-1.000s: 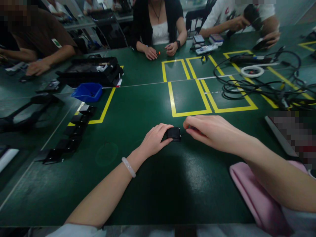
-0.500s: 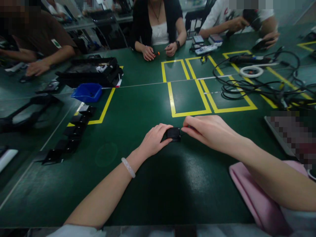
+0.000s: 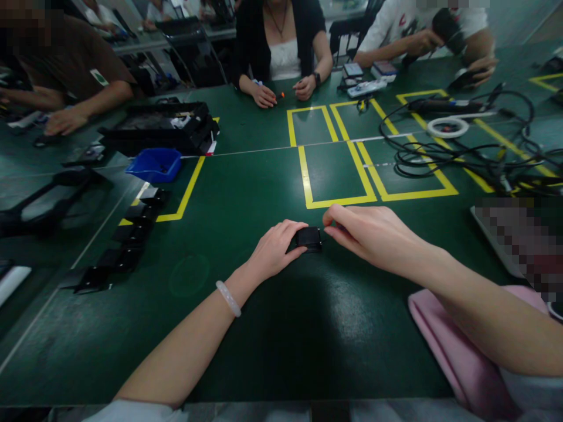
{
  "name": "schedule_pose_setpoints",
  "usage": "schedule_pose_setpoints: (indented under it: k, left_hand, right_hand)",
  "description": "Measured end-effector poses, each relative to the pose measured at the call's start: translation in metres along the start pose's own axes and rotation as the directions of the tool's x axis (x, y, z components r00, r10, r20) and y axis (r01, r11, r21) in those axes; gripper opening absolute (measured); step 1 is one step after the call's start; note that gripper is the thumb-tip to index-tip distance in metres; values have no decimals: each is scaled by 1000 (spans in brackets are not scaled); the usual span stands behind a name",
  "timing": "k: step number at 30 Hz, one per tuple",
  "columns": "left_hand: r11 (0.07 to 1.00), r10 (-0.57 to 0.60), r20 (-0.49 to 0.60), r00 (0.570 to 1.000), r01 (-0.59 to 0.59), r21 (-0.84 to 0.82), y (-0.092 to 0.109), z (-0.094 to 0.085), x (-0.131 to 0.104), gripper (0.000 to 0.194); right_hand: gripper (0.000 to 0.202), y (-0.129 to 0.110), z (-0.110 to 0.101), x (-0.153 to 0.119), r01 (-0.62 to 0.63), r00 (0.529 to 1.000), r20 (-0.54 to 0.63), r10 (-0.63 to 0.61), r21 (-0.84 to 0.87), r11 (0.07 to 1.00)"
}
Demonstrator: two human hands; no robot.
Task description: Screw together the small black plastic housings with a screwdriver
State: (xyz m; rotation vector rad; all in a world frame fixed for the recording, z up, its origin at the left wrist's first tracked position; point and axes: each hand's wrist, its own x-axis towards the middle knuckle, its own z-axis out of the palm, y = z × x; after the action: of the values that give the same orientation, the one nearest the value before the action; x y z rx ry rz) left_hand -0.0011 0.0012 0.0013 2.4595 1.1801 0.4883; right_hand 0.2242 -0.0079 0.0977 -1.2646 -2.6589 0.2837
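Note:
A small black box-like part [image 3: 309, 239] lies on the green table in front of me. My left hand [image 3: 278, 248], with a pale bracelet at the wrist, grips its left end between thumb and fingers. Just right of the part, my right hand [image 3: 358, 230] is closed in a pinch near its right edge; whatever the fingertips hold is too small to make out. Several similar black parts [image 3: 127, 234] stand in a slanting row on the left side of the table.
A blue bin [image 3: 155, 164] and stacked black trays [image 3: 162, 129] are at the back left. Black cables [image 3: 422, 158] coil at the right, above a grey-edged device [image 3: 497, 243] and pink cloth [image 3: 457, 346]. Other people sit across the table [image 3: 246, 187].
My right hand has shifted very slightly, with its fingertips a little to the left. My left hand and the black part have stayed put.

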Motion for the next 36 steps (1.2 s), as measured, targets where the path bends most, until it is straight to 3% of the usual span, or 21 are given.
schedule_pose_setpoints:
  k: [5,12,18,23,28,36]
  left_hand:
    - [1000,1,5,1000,-1,-6,0,0,0,39]
    - [1000,-4,3,1000,4,-4,0,0,0,40]
    - [1000,-10,24,1000,10,7,1,0,1,40]
    - [1000,-7,6,1000,7,-2,1,0,0,38]
    - [1000,-2,9,1000,2,3,0,0,0,38]
    - [1000,3,-16,1000,-3,2,-1,2,0,39]
  right_hand:
    - [15,3,-1,-1,55,998,-7,-55,47,997]
    - [18,2,2,1,-36,999,15,36,1,999]
    - [13,6,-1,-1,41,999,23,-43,73,996]
    - [21,2,0,1,4,999,42,-6,33,999]
    - [11,3,-1,0,-8,999,49,3,104,995]
    - [18,6,0,2,-46,998,50,43,75,996]
